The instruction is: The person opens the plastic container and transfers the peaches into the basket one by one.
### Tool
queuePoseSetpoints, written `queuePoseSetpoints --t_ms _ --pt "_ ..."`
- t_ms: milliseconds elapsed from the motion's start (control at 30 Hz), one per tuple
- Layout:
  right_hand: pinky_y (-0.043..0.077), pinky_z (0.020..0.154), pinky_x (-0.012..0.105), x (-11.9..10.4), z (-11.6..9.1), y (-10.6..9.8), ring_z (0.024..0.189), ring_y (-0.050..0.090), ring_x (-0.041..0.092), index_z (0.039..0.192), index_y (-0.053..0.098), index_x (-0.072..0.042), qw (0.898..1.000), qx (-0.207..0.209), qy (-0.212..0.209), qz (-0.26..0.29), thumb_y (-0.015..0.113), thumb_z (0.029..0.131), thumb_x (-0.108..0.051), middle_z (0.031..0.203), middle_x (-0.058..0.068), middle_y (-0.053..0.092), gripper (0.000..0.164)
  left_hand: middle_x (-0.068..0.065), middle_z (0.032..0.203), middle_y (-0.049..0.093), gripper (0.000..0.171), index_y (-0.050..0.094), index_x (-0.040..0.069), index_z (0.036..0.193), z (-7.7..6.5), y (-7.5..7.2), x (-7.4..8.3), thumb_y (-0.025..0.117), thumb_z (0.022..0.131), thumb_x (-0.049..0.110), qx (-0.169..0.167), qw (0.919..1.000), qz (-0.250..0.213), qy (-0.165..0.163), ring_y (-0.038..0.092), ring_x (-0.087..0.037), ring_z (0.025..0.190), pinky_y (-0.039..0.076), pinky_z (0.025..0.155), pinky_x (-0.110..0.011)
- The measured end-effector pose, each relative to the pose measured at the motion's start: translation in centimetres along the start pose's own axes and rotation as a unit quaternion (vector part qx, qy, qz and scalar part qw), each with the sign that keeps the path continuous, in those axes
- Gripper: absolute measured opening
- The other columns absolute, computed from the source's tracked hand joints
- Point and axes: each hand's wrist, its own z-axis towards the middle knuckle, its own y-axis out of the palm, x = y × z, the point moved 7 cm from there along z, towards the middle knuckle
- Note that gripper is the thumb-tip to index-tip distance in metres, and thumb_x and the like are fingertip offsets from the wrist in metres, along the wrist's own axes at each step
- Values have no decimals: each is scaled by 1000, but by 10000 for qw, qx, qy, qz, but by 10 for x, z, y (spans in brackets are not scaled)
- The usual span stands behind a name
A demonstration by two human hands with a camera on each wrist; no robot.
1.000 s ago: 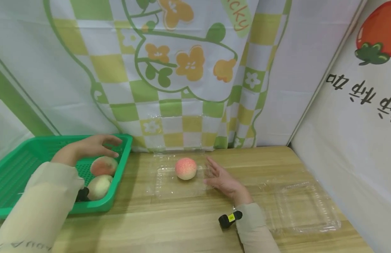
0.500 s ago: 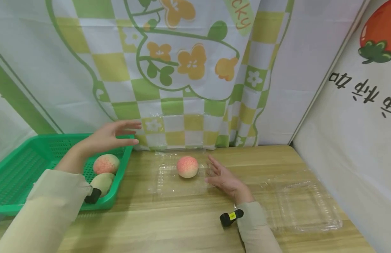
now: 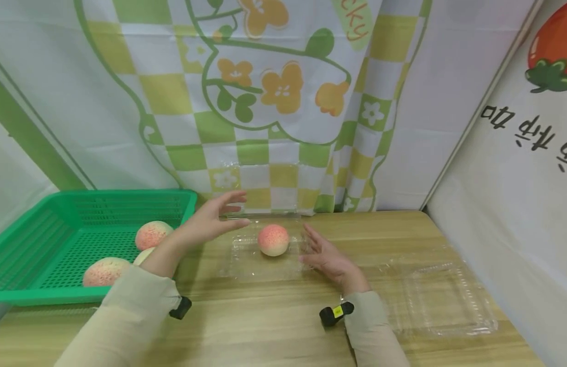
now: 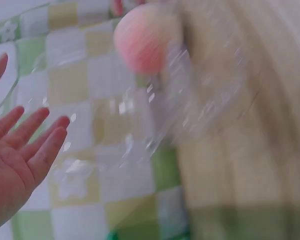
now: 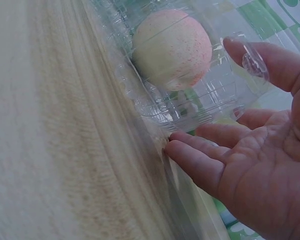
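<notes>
A pink and cream peach (image 3: 273,240) sits in a clear plastic clamshell box (image 3: 239,266) whose lid stands raised against the curtain. My left hand (image 3: 213,218) hovers over the box's left side, fingers spread, holding nothing; in the left wrist view its palm faces the camera, apart from the peach. At the box's right edge is my right hand (image 3: 328,261). The right wrist view shows its thumb (image 5: 275,62) by the clear plastic rim and its loosely extended fingers (image 5: 200,160) at the box's lower edge.
To the left stands a green basket (image 3: 49,295) with more peaches (image 3: 104,271), one partly hidden by my left arm. A second clear plastic box (image 3: 448,300) lies spread on the right of the wooden table (image 3: 247,326). A checked curtain (image 3: 283,148) hangs behind.
My left hand has moved right, out from over the basket to the box holding the peach, fingers spread throughout. My right hand has stayed at the box's right edge.
</notes>
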Motion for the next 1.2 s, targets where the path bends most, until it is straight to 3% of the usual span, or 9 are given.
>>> queuePoseSetpoints --t_ms 200,467,600,800,1200 --pt "22 120 54 0 1 1 153 5 41 161 -2 -20 10000 -21 10 -2 54 92 11 168 14 -7 94 -25 149 45 67 34 0 150 7 31 -20 67 96 19 202 9996 -180 -127 46 -47 135 45 106 -58" --pt "21 121 55 2 3 2 153 3 42 161 -4 -19 10000 -77 49 38 53 93 12 168 15 -8 94 -26 149 45 65 38 4 149 14 61 -39 69 94 16 -29 9987 -478 -190 40 -52 137 45 105 -61" --pt "21 120 56 2 4 1 153 3 43 161 -4 -18 10000 -28 50 16 54 92 12 167 16 -8 95 -23 150 45 67 39 5 150 19 68 -46 71 93 19 -11 9982 -554 -230 41 -48 139 43 107 -62" --pt "20 120 56 0 3 1 153 3 43 161 -5 -17 10000 -37 31 14 53 92 13 167 17 -8 94 -26 150 45 69 40 -1 147 26 75 -56 75 90 16 44 9979 -580 -285 43 -49 137 44 108 -57" --pt "21 121 56 -1 1 1 153 3 41 161 -3 -20 9999 -40 56 85 51 93 12 168 15 -8 93 -26 152 41 73 37 -4 148 39 90 -71 75 89 16 -180 9955 -744 -566 43 -50 137 38 113 -58"
